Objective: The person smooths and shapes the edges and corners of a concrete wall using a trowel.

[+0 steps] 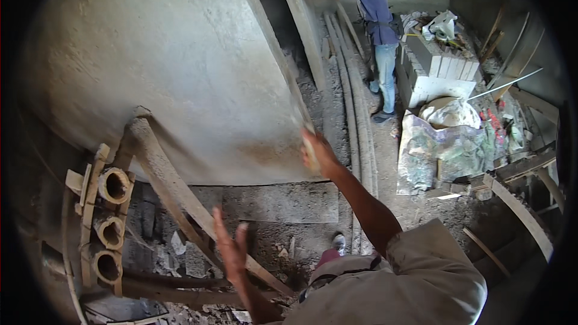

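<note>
One wall [180, 72] backs two hands [233, 250] [324, 155] (one tool [310, 150] gripped).

The head camera sits up high, looking down and ahead at the wall [180, 78] and floor [386, 174]. The left hand [232, 248] and right hand [319, 154] are close; another person [378, 18] is farther off, past the wall's right edge.

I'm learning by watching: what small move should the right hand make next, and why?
Perhaps draw the pale tool in the right hand leftward over the brown patch: it lies close beside that hand and looks darker than the surrounding wall. The tool itself is blurred.
</note>
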`<state>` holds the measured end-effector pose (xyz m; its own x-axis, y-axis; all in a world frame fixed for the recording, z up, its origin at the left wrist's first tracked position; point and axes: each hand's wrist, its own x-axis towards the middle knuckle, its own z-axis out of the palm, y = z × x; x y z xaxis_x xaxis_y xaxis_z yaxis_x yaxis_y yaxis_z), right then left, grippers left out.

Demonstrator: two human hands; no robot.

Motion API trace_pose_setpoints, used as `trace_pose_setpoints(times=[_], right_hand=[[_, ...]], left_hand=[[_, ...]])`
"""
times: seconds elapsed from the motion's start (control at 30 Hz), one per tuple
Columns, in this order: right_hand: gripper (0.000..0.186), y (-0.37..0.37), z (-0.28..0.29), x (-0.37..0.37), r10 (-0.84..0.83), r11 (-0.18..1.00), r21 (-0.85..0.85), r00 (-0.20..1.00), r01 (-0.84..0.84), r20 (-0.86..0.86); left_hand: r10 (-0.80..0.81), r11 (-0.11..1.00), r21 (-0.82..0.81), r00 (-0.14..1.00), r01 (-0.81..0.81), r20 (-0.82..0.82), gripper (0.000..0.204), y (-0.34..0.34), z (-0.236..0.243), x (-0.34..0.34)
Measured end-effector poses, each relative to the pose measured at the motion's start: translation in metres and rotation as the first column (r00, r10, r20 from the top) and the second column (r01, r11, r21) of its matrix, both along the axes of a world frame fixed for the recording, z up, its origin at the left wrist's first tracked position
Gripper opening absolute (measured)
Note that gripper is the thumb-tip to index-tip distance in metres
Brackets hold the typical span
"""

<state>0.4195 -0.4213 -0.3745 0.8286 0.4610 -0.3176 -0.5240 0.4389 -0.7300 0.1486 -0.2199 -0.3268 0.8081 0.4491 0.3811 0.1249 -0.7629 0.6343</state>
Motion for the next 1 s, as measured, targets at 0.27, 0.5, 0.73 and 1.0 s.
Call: trace_pose_setpoints(times=[0.27,0.5,0.73,1.0], right_hand=[[0.042,0.012,0.072,-0.014,-0.102,0.980,-0.123,0.930,0.155,0.352],[0.053,0.003,-0.016,0.017,-0.073,0.996,-0.051,0.994,0.078,0.084],[0.054,-0.036,-0.028,-0.004,-0.019,0.989,-0.145,0.999,0.015,-0.029],[0.060,-0.007,-0.138,0.013,0.023,0.955,-0.292,0.978,0.039,0.207]], left_hand=[[-0.378,0.914,0.353,0.736,0.200,0.562,0.061,0.072,0.154,0.181],[-0.416,0.867,0.495,0.470,-0.053,0.779,0.057,0.035,0.278,0.361],[-0.379,0.702,0.577,0.468,-0.417,0.799,0.077,0.033,0.280,0.472],[-0.370,0.735,0.553,0.452,-0.393,0.812,0.085,0.026,0.276,0.480]])
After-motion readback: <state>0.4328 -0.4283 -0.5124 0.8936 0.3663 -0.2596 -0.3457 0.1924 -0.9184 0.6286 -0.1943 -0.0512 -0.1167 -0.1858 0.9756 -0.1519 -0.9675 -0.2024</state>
